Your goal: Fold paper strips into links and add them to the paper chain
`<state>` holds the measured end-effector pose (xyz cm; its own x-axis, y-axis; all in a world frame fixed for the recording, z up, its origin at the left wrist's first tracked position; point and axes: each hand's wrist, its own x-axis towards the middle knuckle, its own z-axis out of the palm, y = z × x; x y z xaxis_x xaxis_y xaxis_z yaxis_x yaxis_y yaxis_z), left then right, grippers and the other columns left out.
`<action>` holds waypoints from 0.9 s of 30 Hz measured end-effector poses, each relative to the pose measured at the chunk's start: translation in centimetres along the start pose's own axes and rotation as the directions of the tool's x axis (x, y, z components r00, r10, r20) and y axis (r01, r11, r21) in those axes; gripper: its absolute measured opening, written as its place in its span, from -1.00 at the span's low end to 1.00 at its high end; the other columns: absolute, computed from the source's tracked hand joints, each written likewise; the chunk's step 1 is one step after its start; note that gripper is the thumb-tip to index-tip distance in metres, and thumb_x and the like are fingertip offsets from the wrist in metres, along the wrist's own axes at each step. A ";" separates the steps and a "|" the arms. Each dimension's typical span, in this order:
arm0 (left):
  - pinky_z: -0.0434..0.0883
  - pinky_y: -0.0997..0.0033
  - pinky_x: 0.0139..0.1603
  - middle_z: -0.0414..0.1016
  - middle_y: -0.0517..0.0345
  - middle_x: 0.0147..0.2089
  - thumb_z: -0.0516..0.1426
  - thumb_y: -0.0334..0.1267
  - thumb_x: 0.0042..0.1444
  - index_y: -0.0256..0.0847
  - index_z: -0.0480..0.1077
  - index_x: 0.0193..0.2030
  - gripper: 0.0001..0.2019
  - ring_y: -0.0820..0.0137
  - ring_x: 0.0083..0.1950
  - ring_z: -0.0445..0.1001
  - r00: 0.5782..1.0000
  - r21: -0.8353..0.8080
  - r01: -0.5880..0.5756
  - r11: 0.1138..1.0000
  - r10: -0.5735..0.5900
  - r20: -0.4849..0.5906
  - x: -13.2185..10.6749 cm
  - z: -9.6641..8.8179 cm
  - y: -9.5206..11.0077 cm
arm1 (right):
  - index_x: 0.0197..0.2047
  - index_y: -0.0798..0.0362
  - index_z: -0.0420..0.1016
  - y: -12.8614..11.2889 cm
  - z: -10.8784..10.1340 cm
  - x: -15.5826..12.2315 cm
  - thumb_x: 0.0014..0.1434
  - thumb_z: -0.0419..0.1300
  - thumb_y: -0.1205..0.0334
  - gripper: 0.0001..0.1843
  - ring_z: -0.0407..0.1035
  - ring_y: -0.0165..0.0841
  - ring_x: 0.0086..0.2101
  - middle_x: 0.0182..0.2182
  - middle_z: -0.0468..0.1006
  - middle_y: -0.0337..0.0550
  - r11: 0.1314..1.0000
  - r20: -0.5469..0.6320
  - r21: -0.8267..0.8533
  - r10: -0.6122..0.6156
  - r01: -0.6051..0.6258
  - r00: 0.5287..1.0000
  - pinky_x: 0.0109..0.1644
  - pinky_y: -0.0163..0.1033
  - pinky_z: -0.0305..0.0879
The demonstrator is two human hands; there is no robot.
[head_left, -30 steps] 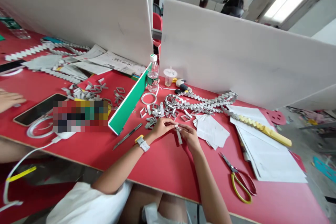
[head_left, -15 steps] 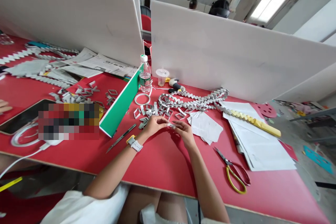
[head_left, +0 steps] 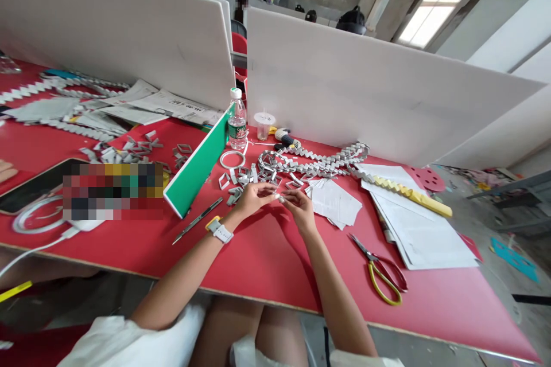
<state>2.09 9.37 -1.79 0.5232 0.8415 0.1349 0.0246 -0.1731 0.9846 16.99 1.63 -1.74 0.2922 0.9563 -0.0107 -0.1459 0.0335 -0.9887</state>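
The left hand [head_left: 253, 198] and right hand [head_left: 302, 210] pinched a small folded grey paper strip [head_left: 280, 198] between fingertips. Behind stood a green-labelled clear plastic bottle [head_left: 237, 120] and lidded clear cup [head_left: 263, 125], contents unclear.

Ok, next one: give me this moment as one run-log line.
left hand: pinches paper piece | right hand: pinches same paper piece | near: paper chain, loose links, scissors | on: red table

On the table [head_left: 258, 258], the left hand [head_left: 252, 198] and right hand [head_left: 301, 209] meet at a folded strip [head_left: 279, 198], with loose links [head_left: 245, 180] and a paper chain [head_left: 318, 161] behind them (the chain lies before the partition [head_left: 365, 103]). A knife [head_left: 198, 221] lies left of the hands, scissors [head_left: 381, 272] and stacked sheets [head_left: 422, 229] right; a bottle [head_left: 236, 120] stands behind the links.
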 end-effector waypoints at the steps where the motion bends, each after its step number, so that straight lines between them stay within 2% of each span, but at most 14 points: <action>1: 0.46 0.33 -0.11 0.56 0.02 -0.17 0.23 -0.13 -0.05 -0.25 0.49 -0.16 -0.68 0.29 -0.14 0.52 1.000 0.013 -0.019 1.000 0.019 0.011 0.0 0.0 0.0 | -0.27 0.03 0.48 0.0 0.0 0.0 -0.13 0.37 0.14 -0.68 0.46 -0.32 -0.34 -0.42 0.56 -0.19 1.000 0.000 -0.007 -0.018 0.018 1.000 -0.18 -0.20 0.36; 5: 0.43 0.34 -0.16 0.55 0.07 -0.32 0.19 -0.10 -0.01 -0.26 0.51 -0.34 -0.75 0.32 -0.24 0.49 0.995 0.148 -0.097 0.984 0.091 0.050 0.1 -0.3 -0.1 | -0.28 0.01 0.43 0.2 0.1 0.0 -0.14 0.36 0.15 -0.68 0.44 -0.34 -0.35 -0.44 0.53 -0.22 0.997 -0.004 -0.036 -0.067 0.067 0.998 -0.19 -0.21 0.35; 8: 0.40 0.38 -0.20 0.53 0.12 -0.38 0.18 -0.16 0.00 -0.25 0.49 -0.41 -0.81 0.37 -0.30 0.47 0.988 0.217 -0.153 0.964 0.149 0.035 0.0 -0.5 -0.1 | -0.26 0.00 0.42 0.4 -0.1 0.0 -0.13 0.35 0.13 -0.67 0.42 -0.35 -0.36 -0.44 0.52 -0.23 0.993 0.047 -0.072 -0.088 0.091 0.995 -0.21 -0.23 0.34; 11: 0.37 0.44 -0.27 0.50 0.14 -0.41 0.18 -0.22 0.00 -0.24 0.48 -0.43 -0.87 0.42 -0.35 0.43 0.976 0.298 -0.219 0.929 0.209 0.065 0.0 -0.8 -0.4 | -0.24 0.01 0.46 0.7 -0.5 0.1 -0.09 0.31 0.11 -0.68 0.41 -0.36 -0.37 -0.40 0.54 -0.20 0.975 0.156 -0.185 -0.091 0.120 0.983 -0.26 -0.25 0.32; 13: 0.36 0.47 -0.32 0.47 0.15 -0.42 0.18 -0.24 0.01 -0.23 0.49 -0.43 -0.88 0.44 -0.38 0.41 0.966 0.363 -0.260 0.895 0.240 0.099 0.0 -0.9 -0.6 | -0.29 0.02 0.51 0.9 -0.5 0.2 -0.07 0.29 0.09 -0.74 0.39 -0.36 -0.41 -0.41 0.54 -0.19 0.938 0.185 -0.309 -0.103 0.158 0.977 -0.29 -0.25 0.30; 15: 0.36 0.47 -0.32 0.47 0.14 -0.41 0.16 -0.25 0.03 -0.22 0.50 -0.41 -0.88 0.44 -0.37 0.41 0.957 0.407 -0.288 0.867 0.259 0.126 0.0 -0.9 -0.6 | -0.41 0.02 0.53 1.2 -0.4 0.3 -0.07 0.27 0.08 -0.81 0.34 -0.38 -0.47 -0.50 0.52 -0.22 0.891 0.148 -0.416 -0.129 0.180 0.981 -0.33 -0.25 0.25; 17: 0.38 0.46 -0.26 0.48 0.12 -0.35 0.11 -0.24 0.09 -0.19 0.51 -0.31 -0.85 0.42 -0.31 0.44 0.943 0.417 -0.332 0.846 0.297 0.149 0.0 -0.9 -0.4 | -0.53 0.02 0.52 1.4 -0.2 0.3 -0.11 0.29 0.09 -0.82 0.28 -0.39 -0.50 -0.57 0.47 -0.24 0.879 0.083 -0.442 -0.156 0.177 0.984 -0.36 -0.26 0.21; 19: 0.39 0.41 -0.14 0.47 0.07 -0.20 0.03 -0.26 0.17 -0.16 0.47 -0.12 -0.77 0.39 -0.18 0.44 0.917 0.433 -0.394 0.811 0.379 0.124 -0.1 -0.7 -0.1 | -0.58 0.03 0.50 1.3 -0.1 0.3 -0.15 0.32 0.07 -0.79 0.24 -0.41 -0.54 -0.63 0.41 -0.26 0.925 0.010 -0.360 -0.129 0.124 0.992 -0.42 -0.28 0.16; 22: 0.37 0.34 -0.02 0.35 -0.02 -0.01 -0.10 -0.37 0.22 -0.13 0.31 0.12 -0.63 0.35 0.01 0.37 0.859 0.554 -0.446 0.703 0.509 0.045 -0.6 0.3 0.3 | -0.51 0.05 0.49 1.0 -0.3 0.4 -0.17 0.31 0.04 -0.75 0.11 -0.48 -0.63 -0.72 0.28 -0.34 0.998 -0.102 -0.068 0.004 -0.011 0.995 -0.55 -0.32 0.05; 23: 0.37 0.34 -0.03 0.33 -0.02 -0.01 -0.11 -0.39 0.22 -0.12 0.30 0.13 -0.61 0.34 0.02 0.35 0.843 0.603 -0.463 0.650 0.533 0.072 -0.9 0.8 0.3 | -0.47 0.05 0.50 0.9 -0.5 0.4 -0.16 0.30 0.04 -0.75 0.05 -0.50 -0.66 -0.74 0.23 -0.37 0.998 -0.121 0.046 0.050 -0.044 0.991 -0.58 -0.33 0.00; 25: 0.39 0.36 -0.07 0.32 0.00 -0.05 -0.09 -0.41 0.19 -0.09 0.34 0.09 -0.62 0.33 -0.03 0.37 0.813 0.655 -0.537 0.532 0.534 0.232 -1.5 1.8 0.0 | -0.41 0.05 0.50 0.8 -0.8 0.6 -0.16 0.29 0.07 -0.74 -0.01 -0.53 -0.68 -0.74 0.18 -0.40 0.967 -0.113 0.238 0.116 -0.086 0.987 -0.62 -0.35 -0.05; 27: 0.39 0.38 -0.12 0.33 0.00 -0.07 -0.08 -0.42 0.19 -0.09 0.38 0.05 -0.63 0.34 -0.09 0.38 0.770 0.655 -0.615 0.439 0.512 0.381 -2.0 2.6 -0.4 | -0.45 0.06 0.48 0.8 -1.0 0.8 -0.17 0.29 0.14 -0.80 0.02 -0.53 -0.68 -0.74 0.19 -0.40 0.926 -0.063 0.356 0.159 -0.126 0.985 -0.62 -0.36 -0.04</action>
<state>3.24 6.41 -2.73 0.7398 0.3646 0.5655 0.2464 -0.9289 0.2766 18.05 2.16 -2.63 0.3245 0.9292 -0.1770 -0.5088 0.0137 -0.8608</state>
